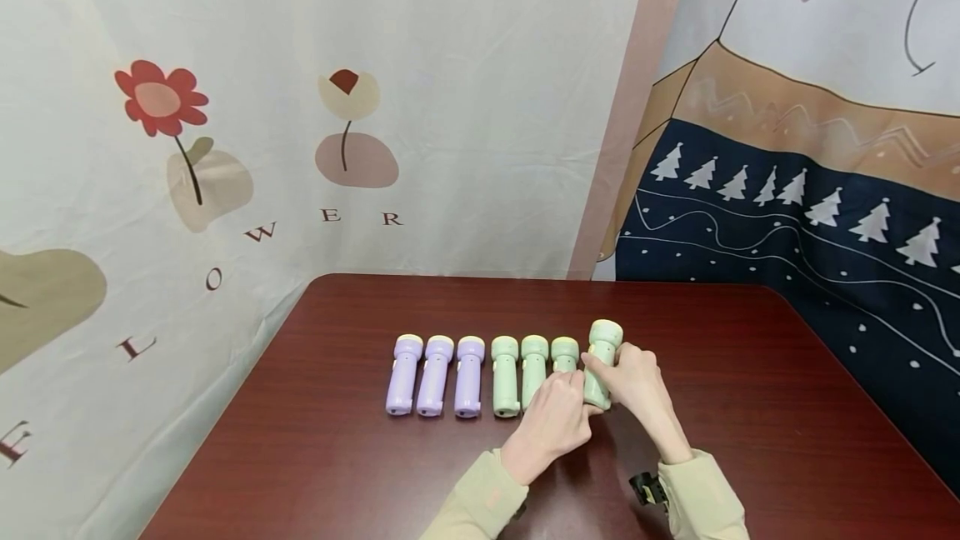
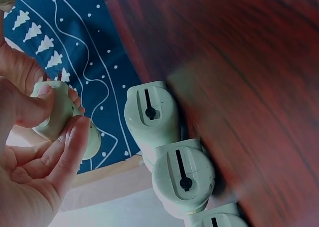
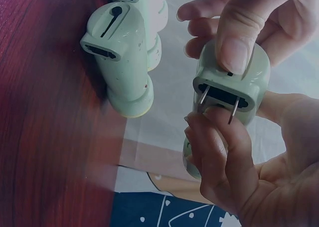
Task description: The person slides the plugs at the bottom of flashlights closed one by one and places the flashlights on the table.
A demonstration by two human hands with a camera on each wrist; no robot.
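A pale green flashlight (image 1: 602, 352) is tilted above the right end of the row, held between both hands. My right hand (image 1: 636, 377) grips its body, fingers curled round it. At its base, my left hand (image 1: 553, 417) pinches it, the thumb (image 3: 234, 52) pressed on the end face. Two metal prongs (image 3: 234, 110) stick out of the slot in that base. Three more green flashlights (image 1: 506, 377) lie beside it on the table; the nearest is partly hidden by my left hand. Their bases (image 2: 183, 179) show a black slider groove.
Three purple flashlights (image 1: 433, 377) lie in line left of the green ones, heads toward the far edge. The dark red wooden table (image 1: 315, 457) ends at printed curtains (image 1: 480, 107) behind. A black wrist strap (image 1: 647, 490) shows by the right sleeve.
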